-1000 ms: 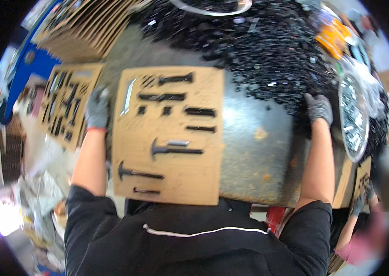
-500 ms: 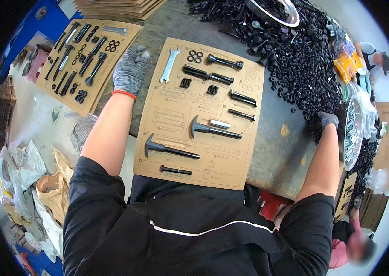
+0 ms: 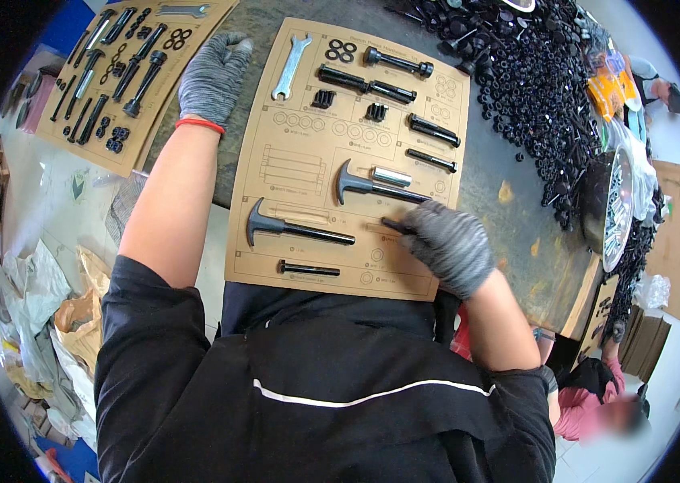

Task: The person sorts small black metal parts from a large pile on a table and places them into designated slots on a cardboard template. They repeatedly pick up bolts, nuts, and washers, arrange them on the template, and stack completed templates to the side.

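The gloved right hand [image 3: 449,245] pinches what seems a short black bolt [image 3: 395,226] over the mostly filled cardboard template [image 3: 308,161], several outlines beyond it unfilled, while the left hand [image 3: 213,74] rests flat, empty.

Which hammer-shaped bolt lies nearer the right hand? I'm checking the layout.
The upper hammer-shaped bolt: its shaft ends beside the right hand; the lower one lies further left.

An orange plastic packet [image 3: 605,90] lies at the table's far right edge, beside what looks like clear plastic bags [image 3: 638,173].
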A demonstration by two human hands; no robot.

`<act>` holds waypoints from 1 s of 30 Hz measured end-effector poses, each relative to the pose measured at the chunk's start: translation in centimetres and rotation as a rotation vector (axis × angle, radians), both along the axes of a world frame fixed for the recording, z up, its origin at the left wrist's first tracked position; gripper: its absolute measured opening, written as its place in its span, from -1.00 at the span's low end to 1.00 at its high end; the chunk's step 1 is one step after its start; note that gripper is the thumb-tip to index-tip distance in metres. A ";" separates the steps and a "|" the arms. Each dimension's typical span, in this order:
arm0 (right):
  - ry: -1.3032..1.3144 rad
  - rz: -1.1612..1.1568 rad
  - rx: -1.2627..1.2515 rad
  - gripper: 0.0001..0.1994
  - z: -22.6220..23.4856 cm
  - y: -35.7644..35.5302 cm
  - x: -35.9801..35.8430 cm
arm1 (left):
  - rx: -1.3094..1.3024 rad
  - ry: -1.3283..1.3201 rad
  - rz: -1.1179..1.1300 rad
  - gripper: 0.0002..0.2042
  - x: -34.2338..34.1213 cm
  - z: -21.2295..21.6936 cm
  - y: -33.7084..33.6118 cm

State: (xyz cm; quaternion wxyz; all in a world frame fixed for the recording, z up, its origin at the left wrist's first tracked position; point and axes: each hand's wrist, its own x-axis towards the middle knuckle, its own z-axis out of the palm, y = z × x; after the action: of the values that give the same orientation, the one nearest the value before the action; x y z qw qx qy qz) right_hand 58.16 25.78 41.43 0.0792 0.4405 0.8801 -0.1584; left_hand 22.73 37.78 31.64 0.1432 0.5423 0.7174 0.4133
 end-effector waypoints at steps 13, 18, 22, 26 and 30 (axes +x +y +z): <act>0.004 -0.010 -0.048 -0.81 -1.7 -0.9 0.4 | -0.046 0.052 0.006 -0.66 0.4 0.9 -0.5; 0.449 0.014 0.087 -0.69 0.2 -1.2 -3.2 | 0.005 0.075 0.002 -0.67 -0.4 -0.6 0.2; 0.535 0.247 0.183 -0.67 -1.4 0.1 -8.8 | -0.022 0.106 0.025 -0.66 0.0 0.1 0.0; 0.351 0.235 0.054 -0.65 -2.1 0.5 -11.6 | -0.050 0.096 0.053 -0.67 0.3 0.4 -0.4; 0.199 0.202 -0.058 -0.77 -2.0 0.7 -11.6 | -0.105 0.001 0.059 -0.67 0.7 0.9 -0.5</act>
State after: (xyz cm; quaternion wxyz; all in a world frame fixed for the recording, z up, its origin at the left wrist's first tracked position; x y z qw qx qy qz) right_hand 46.51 26.43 39.41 0.0198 0.3291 0.9186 -0.2179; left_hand 23.39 37.25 32.59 0.1587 0.5128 0.7538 0.3789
